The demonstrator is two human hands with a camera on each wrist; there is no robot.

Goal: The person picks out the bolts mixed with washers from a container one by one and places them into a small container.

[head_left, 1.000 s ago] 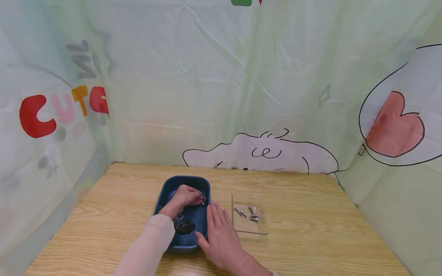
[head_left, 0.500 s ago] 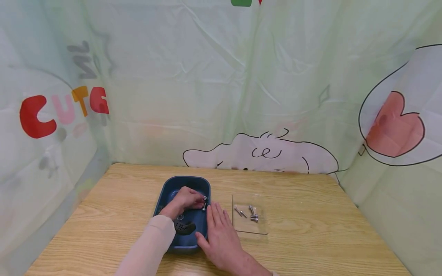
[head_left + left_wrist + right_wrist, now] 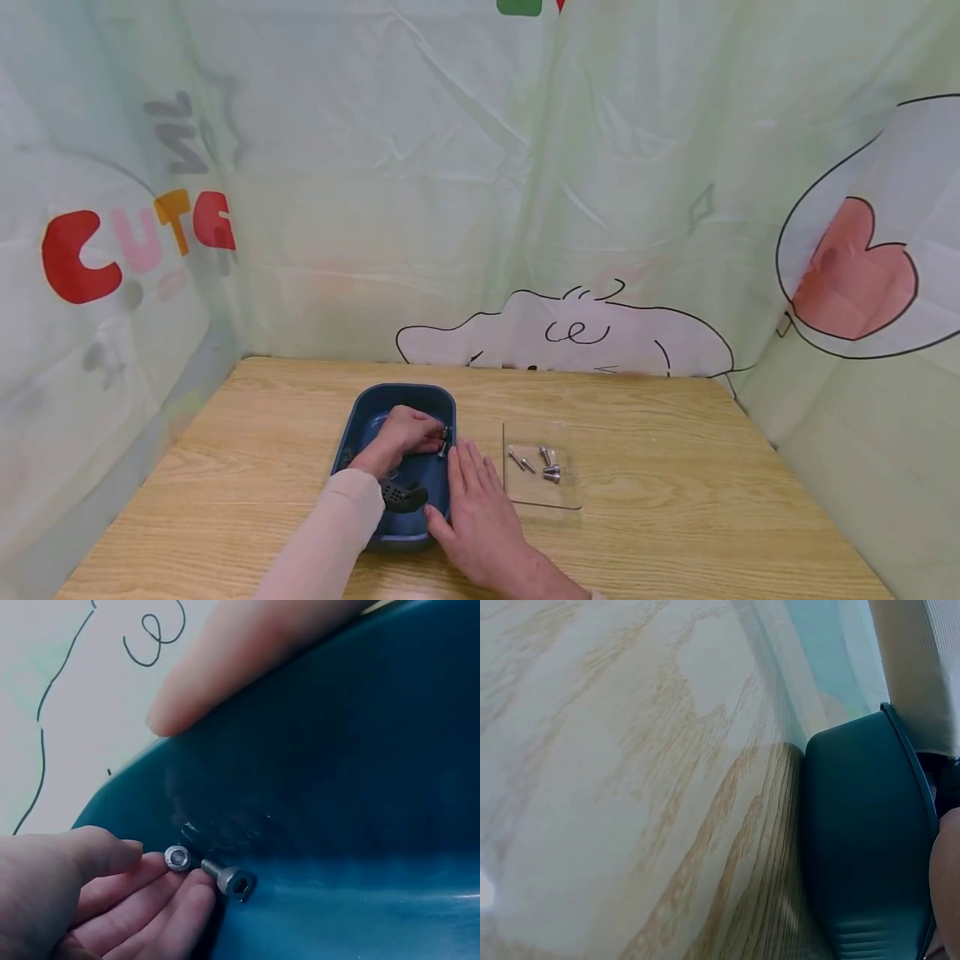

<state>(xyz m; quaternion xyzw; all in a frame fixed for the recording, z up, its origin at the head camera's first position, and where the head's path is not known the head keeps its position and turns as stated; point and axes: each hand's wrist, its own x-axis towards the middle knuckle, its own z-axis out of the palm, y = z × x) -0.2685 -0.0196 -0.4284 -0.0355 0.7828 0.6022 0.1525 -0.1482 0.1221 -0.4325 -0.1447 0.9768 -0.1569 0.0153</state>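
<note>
Inside the blue tray [image 3: 390, 527] my left hand [image 3: 405, 431] reaches to the right wall. Two hex-socket bolts are at its fingertips in the left wrist view: a bolt with its head facing the camera [image 3: 178, 858] and a longer bolt lying on its side [image 3: 236, 883]. My fingertips touch both, but whether they pinch either one is hidden. My right hand [image 3: 482, 517] rests with straight fingers along the tray's outer right side. In the left wrist view a right finger [image 3: 217, 671] lies over the rim.
A clear plastic square [image 3: 540, 492] lies right of the tray. On it are several metal bolts [image 3: 551, 473]. A black perforated piece [image 3: 403, 497] shows beside my left wrist. The wooden table [image 3: 675, 500] ends at a printed curtain [image 3: 375, 208].
My left fingers have shifted slightly at the tray's right wall, and the bolts by them show more separately than a second ago. The right hand has stayed in place.
</note>
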